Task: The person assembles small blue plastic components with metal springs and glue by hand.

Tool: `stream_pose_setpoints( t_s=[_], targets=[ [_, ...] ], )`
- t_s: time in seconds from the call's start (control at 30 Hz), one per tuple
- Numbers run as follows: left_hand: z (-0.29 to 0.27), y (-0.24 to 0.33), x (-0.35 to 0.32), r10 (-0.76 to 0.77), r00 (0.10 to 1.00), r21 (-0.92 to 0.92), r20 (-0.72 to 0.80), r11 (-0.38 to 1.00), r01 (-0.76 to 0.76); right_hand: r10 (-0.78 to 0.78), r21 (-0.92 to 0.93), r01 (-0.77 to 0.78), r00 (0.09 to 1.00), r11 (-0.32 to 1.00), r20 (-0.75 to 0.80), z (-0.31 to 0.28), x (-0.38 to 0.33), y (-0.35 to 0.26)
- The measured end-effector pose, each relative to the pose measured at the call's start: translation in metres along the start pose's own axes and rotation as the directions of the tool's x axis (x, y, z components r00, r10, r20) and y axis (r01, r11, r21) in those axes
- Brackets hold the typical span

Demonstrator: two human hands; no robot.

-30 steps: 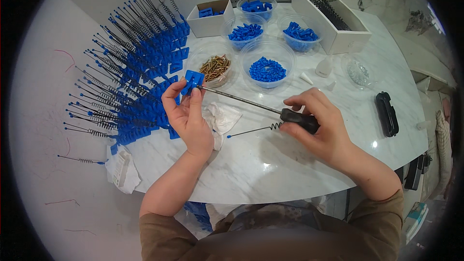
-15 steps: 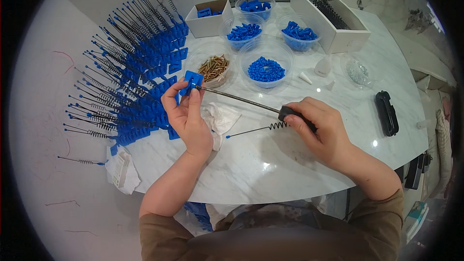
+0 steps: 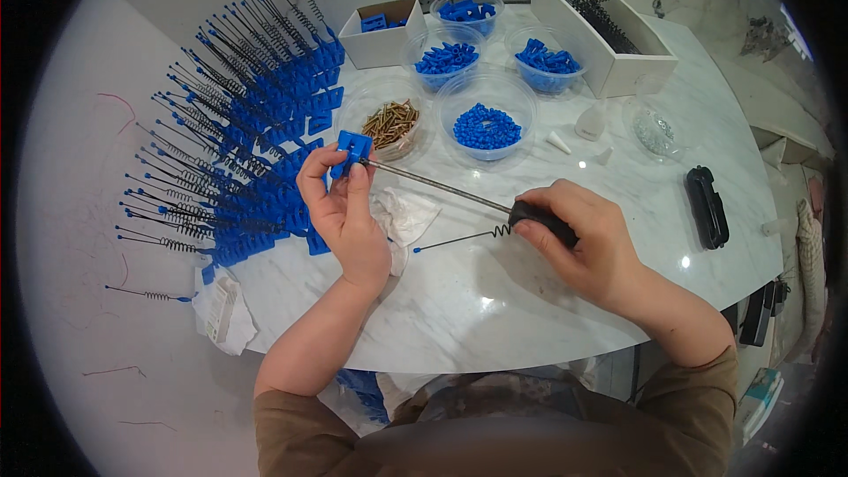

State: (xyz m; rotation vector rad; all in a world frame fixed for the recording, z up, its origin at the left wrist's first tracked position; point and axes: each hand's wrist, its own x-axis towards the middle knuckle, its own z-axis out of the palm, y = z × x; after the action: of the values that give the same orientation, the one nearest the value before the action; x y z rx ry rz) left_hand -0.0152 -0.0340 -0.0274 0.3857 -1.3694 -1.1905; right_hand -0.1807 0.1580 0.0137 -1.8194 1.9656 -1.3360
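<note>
Between its thumb and fingers, my left hand [image 3: 344, 212] pinches a blue plastic clip-like piece [image 3: 355, 146] above the table. My right hand [image 3: 587, 234] wraps round the black handle of a screwdriver [image 3: 437, 187]. Its long metal shaft slants up to the left, and the tip meets the blue piece close to my left thumb. Whether a screw sits at the tip is too small to tell. Under the screwdriver, a black wire with a coil and a blue tip [image 3: 455, 240] lies on the table, its right end hidden by my right hand. Crumpled white tissue [image 3: 406, 216] lies beside my left wrist.
Rows of finished-looking blue pieces with coiled wires [image 3: 256, 185] fill the left. Behind my hands stand tubs of brass-coloured screws [image 3: 390, 126], blue beads [image 3: 486, 128] and blue cone-like parts [image 3: 446, 60]. A white box of black wires [image 3: 636, 75] and a black case [image 3: 707, 208] are rightward.
My right hand's fingers have shifted on the screwdriver handle, showing more of it. The blue piece in my left hand has barely moved.
</note>
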Motion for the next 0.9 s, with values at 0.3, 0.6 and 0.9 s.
stream_pose_setpoints(
  t_s=[0.3, 0.6, 0.9],
  targets=[
    [0.003, 0.002, -0.001, 0.011, 1.0, -0.004, 0.003, 1.0, -0.011, 0.051, 0.057, -0.053, 0.998, 0.997, 0.033, -0.001, 0.002, -0.006],
    [0.001, 0.002, -0.002, -0.027, 1.0, 0.016, -0.006, 0.999, 0.027, 0.042, 0.023, -0.043, 0.999, 0.999, 0.032, -0.001, 0.0, -0.001],
    [0.001, 0.002, -0.002, -0.009, 1.0, 0.018, -0.002, 1.0, 0.009, 0.053, 0.061, -0.057, 0.996, 0.996, 0.068, -0.001, -0.002, 0.0]
  ],
)
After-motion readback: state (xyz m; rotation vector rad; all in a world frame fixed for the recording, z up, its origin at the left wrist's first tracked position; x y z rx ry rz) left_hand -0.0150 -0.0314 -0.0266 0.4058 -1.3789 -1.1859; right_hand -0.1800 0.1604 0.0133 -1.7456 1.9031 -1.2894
